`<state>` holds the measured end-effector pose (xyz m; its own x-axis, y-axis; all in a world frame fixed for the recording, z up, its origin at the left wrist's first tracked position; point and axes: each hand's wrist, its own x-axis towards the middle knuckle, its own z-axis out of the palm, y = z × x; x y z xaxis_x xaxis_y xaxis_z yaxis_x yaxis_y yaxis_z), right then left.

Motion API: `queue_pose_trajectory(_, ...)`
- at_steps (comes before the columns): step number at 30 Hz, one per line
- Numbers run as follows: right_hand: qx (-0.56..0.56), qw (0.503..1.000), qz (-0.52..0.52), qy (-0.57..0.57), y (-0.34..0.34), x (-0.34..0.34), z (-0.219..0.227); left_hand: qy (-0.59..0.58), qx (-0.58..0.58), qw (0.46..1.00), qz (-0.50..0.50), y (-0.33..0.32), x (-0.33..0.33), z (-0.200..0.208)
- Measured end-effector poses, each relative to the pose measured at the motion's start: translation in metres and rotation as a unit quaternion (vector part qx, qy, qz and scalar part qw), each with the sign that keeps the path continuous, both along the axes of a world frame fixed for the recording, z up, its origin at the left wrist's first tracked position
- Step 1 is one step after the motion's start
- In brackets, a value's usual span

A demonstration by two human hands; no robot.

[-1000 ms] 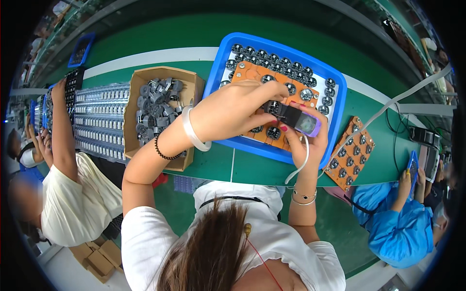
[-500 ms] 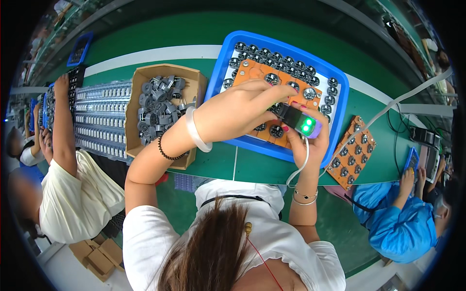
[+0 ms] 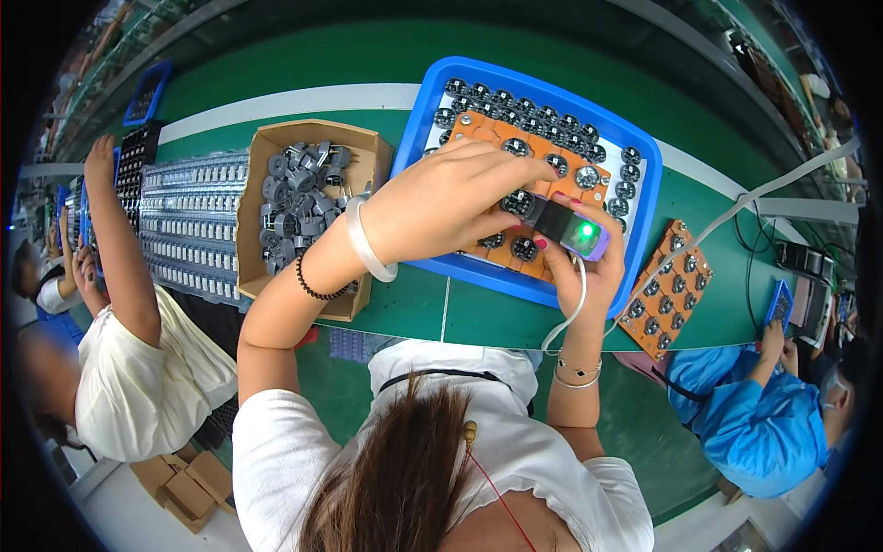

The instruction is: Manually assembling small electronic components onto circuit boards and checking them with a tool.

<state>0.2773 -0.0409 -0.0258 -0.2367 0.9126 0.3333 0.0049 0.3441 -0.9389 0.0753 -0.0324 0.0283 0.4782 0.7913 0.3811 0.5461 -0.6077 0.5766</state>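
Note:
My right hand (image 3: 598, 262) grips a small handheld device (image 3: 575, 230) with a black end, a purple body and a glowing green light; a white cable trails from it. The fingers and thumb of my left hand (image 3: 451, 202) close around a round black component (image 3: 518, 203), right by the device's black end. Whether this component is lifted off the board is hidden. Beneath both hands lies an orange board (image 3: 486, 132) bearing several round components, partly covered by my left hand. It rests in a blue tray (image 3: 533, 78) holding rows of similar round parts.
Left of the tray stands a cardboard box (image 3: 368, 147) of loose grey parts, then clear trays (image 3: 193, 225) of small white pieces. Another orange board (image 3: 667, 290) lies right, with a grey cable (image 3: 708, 225) arching across. Co-workers sit on both sides, one in blue (image 3: 759, 423).
The device's black end has drawn slightly right, away from the round component, and its two green lights now show as one. The left-hand co-worker's arm has shifted.

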Motion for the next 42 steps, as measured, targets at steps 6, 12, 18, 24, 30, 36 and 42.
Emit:
queue_pose_trajectory(6,-0.019,0.999,0.001,0.028,0.0015,0.0006,0.0011,-0.007,0.004,1.000,0.000,0.0020,-0.0010,0.0018)
queue_pose_trajectory(12,-0.009,1.000,0.008,0.013,0.0018,-0.0002,0.0003,-0.007,-0.015,1.000,0.002,0.0021,-0.0010,0.0000)
queue_pose_trajectory(18,0.011,1.000,-0.021,0.018,-0.0012,-0.0036,-0.0024,-0.040,-0.044,0.998,0.025,-0.0003,-0.0002,-0.0010)
queue_pose_trajectory(24,0.030,1.000,-0.003,-0.001,0.0006,0.0004,-0.0037,-0.044,-0.077,0.996,0.012,0.0002,0.0006,-0.0005)
queue_pose_trajectory(30,0.029,0.999,-0.013,0.001,-0.0003,0.0003,-0.0042,-0.041,-0.092,0.995,0.007,-0.0003,0.0002,0.0004)
queue_pose_trajectory(36,0.066,0.998,-0.012,-0.007,0.0024,0.0005,-0.0019,-0.036,-0.085,0.996,0.010,0.0002,0.0006,-0.0005)
queue_pose_trajectory(42,0.073,0.997,-0.002,-0.021,0.0056,0.0015,-0.0010,-0.014,0.028,1.000,0.002,0.0023,0.0042,0.0010)
